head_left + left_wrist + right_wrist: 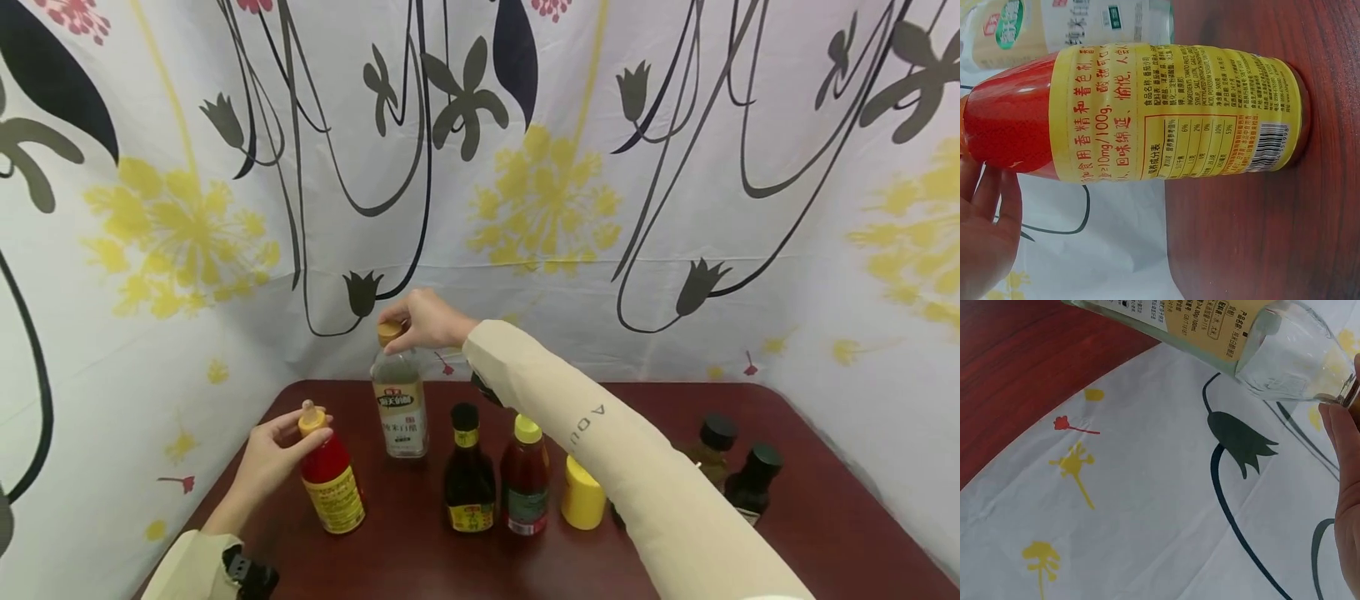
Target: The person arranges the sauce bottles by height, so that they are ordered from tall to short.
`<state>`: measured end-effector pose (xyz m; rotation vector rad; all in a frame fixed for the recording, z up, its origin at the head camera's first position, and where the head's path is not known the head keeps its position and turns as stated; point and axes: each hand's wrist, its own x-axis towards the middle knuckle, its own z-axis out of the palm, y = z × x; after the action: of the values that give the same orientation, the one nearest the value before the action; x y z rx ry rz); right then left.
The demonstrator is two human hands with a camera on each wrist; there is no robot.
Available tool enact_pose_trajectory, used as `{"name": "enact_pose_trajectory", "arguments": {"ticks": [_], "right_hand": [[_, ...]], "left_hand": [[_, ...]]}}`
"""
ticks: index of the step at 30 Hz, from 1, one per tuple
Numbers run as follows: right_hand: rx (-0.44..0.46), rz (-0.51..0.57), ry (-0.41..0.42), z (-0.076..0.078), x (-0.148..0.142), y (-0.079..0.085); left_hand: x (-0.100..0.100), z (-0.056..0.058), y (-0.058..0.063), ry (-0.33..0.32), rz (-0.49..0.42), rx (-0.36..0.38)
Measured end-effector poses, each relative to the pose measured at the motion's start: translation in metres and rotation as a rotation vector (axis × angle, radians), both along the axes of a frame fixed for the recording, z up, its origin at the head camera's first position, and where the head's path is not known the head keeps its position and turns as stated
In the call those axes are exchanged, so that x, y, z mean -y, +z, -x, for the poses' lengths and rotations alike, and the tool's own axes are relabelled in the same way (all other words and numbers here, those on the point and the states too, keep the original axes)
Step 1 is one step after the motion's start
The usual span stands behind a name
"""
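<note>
At the table's left, my left hand (272,450) grips a red ketchup bottle (333,492) around the neck, just below its yellow nozzle cap. The yellow printed label of that bottle (1179,115) fills the left wrist view, its base by the tabletop. Farther back, my right hand (429,321) pinches the orange-brown cap of a clear glass white vinegar bottle (402,412) from above. In the right wrist view, the fingers are at the neck of the vinegar bottle (1291,356). Both bottles look roughly upright.
Right of the vinegar stand a dark sauce bottle (470,483), a red-brown bottle with a yellow cap (525,479) and a yellow container (583,500). Dark-capped bottles (752,479) stand at the right, partly behind my right sleeve (600,425). Patterned cloth (465,225) surrounds the dark red table (405,558).
</note>
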<state>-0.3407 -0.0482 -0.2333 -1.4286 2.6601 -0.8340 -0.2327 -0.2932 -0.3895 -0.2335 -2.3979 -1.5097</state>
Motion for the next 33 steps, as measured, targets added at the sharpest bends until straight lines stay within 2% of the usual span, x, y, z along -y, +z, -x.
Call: {"name": "enact_pose_trajectory", "arguments": {"ticks": [5,6,8,11,13,15,19,28,33], "right_hand": [[0.002,-0.009,-0.017,0.008,0.005,-0.007],[0.006,-0.010,-0.018,0.010,0.006,-0.008],[0.004,-0.011,-0.011,0.011,0.009,-0.011],[-0.006,-0.009,0.010,0.015,0.014,-0.015],[-0.006,-0.007,0.020,0.017,0.017,-0.017],[-0.002,-0.009,0.027,0.020,0.019,-0.019],[0.012,-0.028,0.025,0.027,0.020,-0.025],[0.012,0.005,0.057,0.038,0.021,-0.037],[0.060,0.041,0.034,0.048,0.023,-0.041]], "left_hand": [[-0.001,0.005,-0.002,-0.049,-0.018,-0.025],[-0.011,-0.005,0.013,0.000,0.020,0.008],[-0.005,0.002,0.005,-0.006,0.010,-0.021],[-0.004,0.002,0.004,0.016,0.034,-0.013],[-0.005,0.001,0.005,0.037,0.030,-0.015],[-0.011,-0.006,0.015,0.061,0.058,0.029],[-0.014,-0.010,0.019,0.080,0.058,0.059],[-0.011,-0.009,0.016,0.098,0.051,0.065],[-0.009,-0.007,0.017,0.092,0.048,0.054]]}}
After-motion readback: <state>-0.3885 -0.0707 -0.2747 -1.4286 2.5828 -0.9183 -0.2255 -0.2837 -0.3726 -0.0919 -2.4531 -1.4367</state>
